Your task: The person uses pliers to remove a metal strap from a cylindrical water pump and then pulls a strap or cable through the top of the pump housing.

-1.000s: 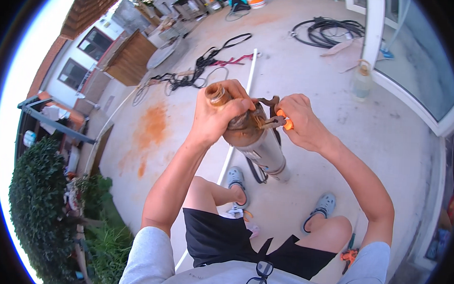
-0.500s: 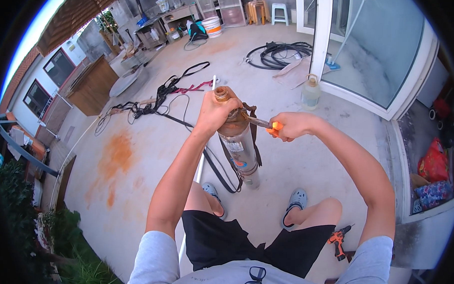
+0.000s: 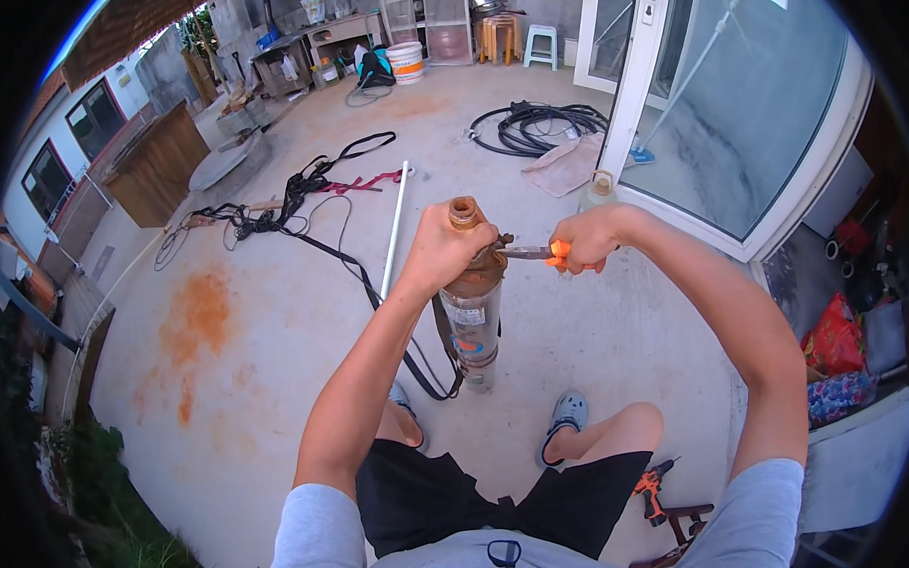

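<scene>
A tall metal cylinder, which looks like a submersible pump (image 3: 470, 320), stands nearly upright on the concrete between my feet. Its top is rusty brown and ends in an open threaded neck. My left hand (image 3: 450, 246) is wrapped round that top, just under the neck. In my right hand (image 3: 588, 239) are pliers (image 3: 526, 252) with orange handles. Their jaws reach to the rusty top, close by my left fingers; what they grip there is too small to make out. A black cable (image 3: 426, 383) runs down beside the cylinder to the floor.
Tangled black straps (image 3: 303, 184) and a white pipe (image 3: 397, 222) lie to the left. Far off is a coiled black hose (image 3: 540, 130). An open glass door (image 3: 740, 124) and a clear jug (image 3: 600, 189) stand at right. An orange drill (image 3: 652, 491) lies by my right leg.
The cylinder stands more upright in view. My right hand and the pliers have moved slightly right, and the pliers lie more level. The dark strip hanging at the cylinder's right side barely shows now.
</scene>
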`<state>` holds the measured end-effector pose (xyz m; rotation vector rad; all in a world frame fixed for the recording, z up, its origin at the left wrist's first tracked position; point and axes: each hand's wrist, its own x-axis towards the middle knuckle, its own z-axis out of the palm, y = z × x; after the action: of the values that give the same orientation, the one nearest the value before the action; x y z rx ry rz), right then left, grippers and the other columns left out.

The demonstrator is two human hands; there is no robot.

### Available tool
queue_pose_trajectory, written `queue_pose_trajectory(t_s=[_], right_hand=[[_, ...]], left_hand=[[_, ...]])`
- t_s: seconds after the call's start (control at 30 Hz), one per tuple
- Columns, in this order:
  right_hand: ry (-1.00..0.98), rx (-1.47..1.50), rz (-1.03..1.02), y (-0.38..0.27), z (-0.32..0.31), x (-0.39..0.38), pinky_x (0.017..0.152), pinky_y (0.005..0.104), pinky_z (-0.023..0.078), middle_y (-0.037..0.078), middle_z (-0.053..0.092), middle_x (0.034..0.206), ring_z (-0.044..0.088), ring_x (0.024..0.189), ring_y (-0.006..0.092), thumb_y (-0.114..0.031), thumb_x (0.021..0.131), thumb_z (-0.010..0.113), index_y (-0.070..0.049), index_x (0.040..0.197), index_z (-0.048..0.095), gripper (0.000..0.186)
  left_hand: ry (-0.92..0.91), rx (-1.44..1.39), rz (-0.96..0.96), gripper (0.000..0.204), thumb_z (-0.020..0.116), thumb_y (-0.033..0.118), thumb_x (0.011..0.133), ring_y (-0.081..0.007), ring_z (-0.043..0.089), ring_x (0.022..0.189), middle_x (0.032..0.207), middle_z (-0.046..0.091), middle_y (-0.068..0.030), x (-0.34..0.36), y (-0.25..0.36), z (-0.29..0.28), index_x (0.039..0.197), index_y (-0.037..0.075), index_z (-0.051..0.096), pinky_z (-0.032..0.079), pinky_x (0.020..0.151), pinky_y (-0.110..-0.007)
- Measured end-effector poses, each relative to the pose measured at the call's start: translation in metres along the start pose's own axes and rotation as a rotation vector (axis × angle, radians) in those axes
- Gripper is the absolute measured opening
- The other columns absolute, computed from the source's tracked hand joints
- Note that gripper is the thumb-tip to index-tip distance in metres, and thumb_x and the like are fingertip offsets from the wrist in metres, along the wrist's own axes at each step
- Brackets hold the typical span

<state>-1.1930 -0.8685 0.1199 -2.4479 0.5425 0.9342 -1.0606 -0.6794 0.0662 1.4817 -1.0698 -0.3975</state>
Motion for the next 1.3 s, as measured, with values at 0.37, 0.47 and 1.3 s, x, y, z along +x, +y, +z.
queue_pose_trajectory(t_s=[0.37, 0.47, 1.3], right_hand=[[0.074, 0.184, 0.009, -0.003, 0.033, -0.015, 0.066, 0.0367, 0.047, 0.010, 0.064, 0.079, 0.064, 0.076, 0.0253, -0.019, 0.075, 0.064, -0.001, 0.085, 0.065, 0.021], [0.360, -0.019, -0.217, 0.016, 0.049, 0.008, 0.066, 0.0428, 0.051, 0.017, 0.066, 0.077, 0.067, 0.074, 0.0359, -0.017, 0.077, 0.062, 0.002, 0.087, 0.065, 0.022], [1.045, -0.501, -1.485, 0.005, -0.005, 0.128, 0.065, 0.0373, 0.044, 0.007, 0.052, 0.076, 0.055, 0.072, 0.0279, -0.011, 0.061, 0.071, -0.007, 0.073, 0.050, 0.025]], left_hand=[[0.029, 0.005, -0.011, 0.012, 0.066, 0.008, 0.077, -0.0102, 0.056, 0.065, 0.068, 0.062, -0.0042, -0.002, 0.001, 0.001, 0.073, -0.002, 0.062, 0.046, 0.062, -0.027], [-0.007, 0.017, -0.016, 0.012, 0.066, 0.008, 0.077, -0.0105, 0.056, 0.066, 0.068, 0.062, -0.0039, -0.001, 0.004, 0.001, 0.072, -0.002, 0.062, 0.046, 0.063, -0.027], [-0.262, -0.231, 0.123, 0.012, 0.064, 0.005, 0.068, -0.0177, 0.060, 0.070, 0.072, 0.061, -0.0123, -0.006, 0.004, -0.022, 0.064, -0.003, 0.057, 0.057, 0.088, -0.042]])
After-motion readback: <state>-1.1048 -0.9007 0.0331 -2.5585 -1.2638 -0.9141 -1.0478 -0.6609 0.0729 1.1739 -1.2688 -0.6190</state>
